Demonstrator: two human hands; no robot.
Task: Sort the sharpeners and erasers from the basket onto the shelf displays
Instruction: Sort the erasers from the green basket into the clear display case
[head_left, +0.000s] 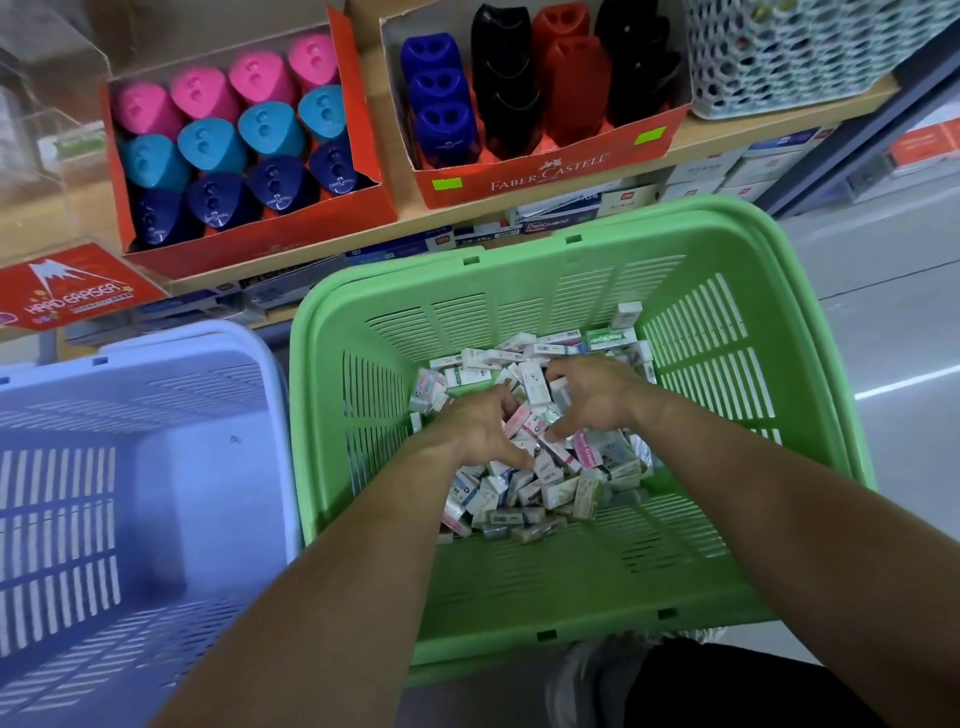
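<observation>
Partly buried among erasers (540, 493), left hand (475, 428) and right hand (597, 397) curl, grips unclear.

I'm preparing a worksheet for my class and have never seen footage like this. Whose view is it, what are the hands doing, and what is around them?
No machine here: a person wears a camera on the head, looking down at their own arms. The left hand and right hand dig into a pile of small boxed erasers in the green basket, fingers curled round some. A pale blue basket stands to its left. On the shelf above sit red display boxes of sharpeners.
</observation>
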